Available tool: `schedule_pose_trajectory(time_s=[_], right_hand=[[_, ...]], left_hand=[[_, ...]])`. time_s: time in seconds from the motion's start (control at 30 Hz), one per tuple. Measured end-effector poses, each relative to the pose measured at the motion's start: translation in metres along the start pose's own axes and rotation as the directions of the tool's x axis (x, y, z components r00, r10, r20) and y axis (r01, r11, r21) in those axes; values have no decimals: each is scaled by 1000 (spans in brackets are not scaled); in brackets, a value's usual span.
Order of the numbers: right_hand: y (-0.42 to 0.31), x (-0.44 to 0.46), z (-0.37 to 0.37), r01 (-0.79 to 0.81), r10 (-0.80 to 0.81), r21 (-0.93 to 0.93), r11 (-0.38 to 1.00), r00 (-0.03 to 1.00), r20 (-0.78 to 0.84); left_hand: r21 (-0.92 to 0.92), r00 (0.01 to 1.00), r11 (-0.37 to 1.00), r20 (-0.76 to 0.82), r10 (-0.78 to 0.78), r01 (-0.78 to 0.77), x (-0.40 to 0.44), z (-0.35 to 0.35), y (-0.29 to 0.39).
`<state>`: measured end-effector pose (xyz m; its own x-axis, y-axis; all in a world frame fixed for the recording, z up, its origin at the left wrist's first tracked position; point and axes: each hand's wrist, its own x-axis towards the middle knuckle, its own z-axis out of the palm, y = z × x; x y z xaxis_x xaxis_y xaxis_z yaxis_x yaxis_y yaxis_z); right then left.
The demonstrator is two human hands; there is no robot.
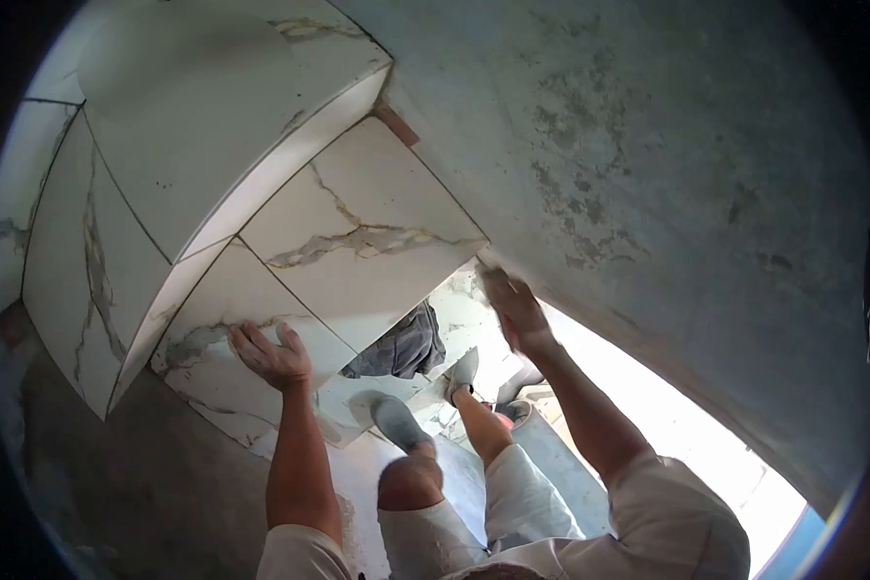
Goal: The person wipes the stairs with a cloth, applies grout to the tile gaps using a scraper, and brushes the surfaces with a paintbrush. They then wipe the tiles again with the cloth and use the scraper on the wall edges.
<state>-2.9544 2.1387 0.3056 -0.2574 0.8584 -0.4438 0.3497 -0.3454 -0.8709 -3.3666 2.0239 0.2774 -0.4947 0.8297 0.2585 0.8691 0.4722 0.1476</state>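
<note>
My left hand point(272, 356) is over a white marbled tile point(212, 338) at the left, fingers spread and holding nothing; whether it touches the tile is unclear. My right hand point(514, 304), slightly blurred, is beside the right corner of another marbled tile point(377, 213), close to the grey wall. Its fingers are stretched out with nothing in them. A thin dark joint separates the two tiles. Below their front edge lies a dark crumpled cloth point(406, 345).
A raised tiled ledge point(193, 126) stands at the upper left. The grey plastered wall point(667, 174) slopes along the right. A reddish brick piece point(396, 126) sits by the wall. My feet in grey shoes point(399, 422) are below, near a bucket point(515, 414).
</note>
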Motion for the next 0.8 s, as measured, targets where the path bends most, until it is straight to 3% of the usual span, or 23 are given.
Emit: schedule_pose_trajectory(time_s=[0.03, 0.07, 0.1, 0.17, 0.23, 0.3, 0.37, 0.4, 0.47, 0.53, 0.57, 0.6, 0.63, 0.7, 0.73, 0.8], right_hand=[[-40, -49, -33, 319, -257, -532, 784, 948, 188], [-54, -58, -31, 278, -289, -668, 691, 952, 97], [-65, -45, -20, 285, -293, -664, 691, 951, 102], [-89, 8, 35, 470, -524, -480, 741, 851, 25], [-146, 77, 88, 587, -680, -474, 656, 732, -34], [-160, 148, 143, 651, -734, -348, 675, 637, -234], [-163, 201, 171, 532, -574, -215, 819, 748, -333], [-157, 205, 171, 546, -584, -210, 811, 734, -347], [-142, 208, 162, 527, -667, -416, 741, 648, -367], [-80, 172, 135, 164, -256, -211, 964, 795, -550], [-90, 114, 102, -52, -34, -164, 985, 874, -485], [-63, 73, 83, 108, -281, -326, 939, 788, -548], [-35, 36, 68, 155, -535, -597, 787, 655, -534], [-24, -21, 55, -74, -273, -409, 910, 635, -723], [-25, -26, 54, -77, -276, -406, 911, 619, -735], [-38, -15, 56, 166, -515, -569, 806, 672, -533]], left_hand=[[0, 1000, 1000, -7, 27, -27, -3, -6, 0], [7, 1000, 1000, 6, 30, -30, -4, -12, 0], [20, 999, 1000, 43, -8, 7, -1, -13, 4], [36, 997, 999, 67, -34, 32, 2, -18, 8], [-21, 979, 989, 146, -141, 146, 0, -15, 9], [-21, 988, 994, 111, -106, 109, -6, -7, -1], [-27, 994, 998, 88, -62, 65, -8, -9, -1], [-21, 993, 997, 102, -67, 69, -7, -16, 4], [-16, 993, 997, 98, -68, 70, -1, -8, 3], [72, 991, 997, 125, -40, 31, -10, 6, -7], [72, 990, 997, 136, -19, 9, -14, -4, -9], [32, 993, 998, 111, -48, 45, -6, -7, 3], [-5, 992, 997, 96, -78, 78, -2, -12, 8], [-33, 999, 999, 45, -28, 29, 4, -11, 10], [-36, 1000, 999, 21, 4, -3, 0, -15, 9], [-37, 997, 998, 56, -52, 55, 0, -18, 13]])
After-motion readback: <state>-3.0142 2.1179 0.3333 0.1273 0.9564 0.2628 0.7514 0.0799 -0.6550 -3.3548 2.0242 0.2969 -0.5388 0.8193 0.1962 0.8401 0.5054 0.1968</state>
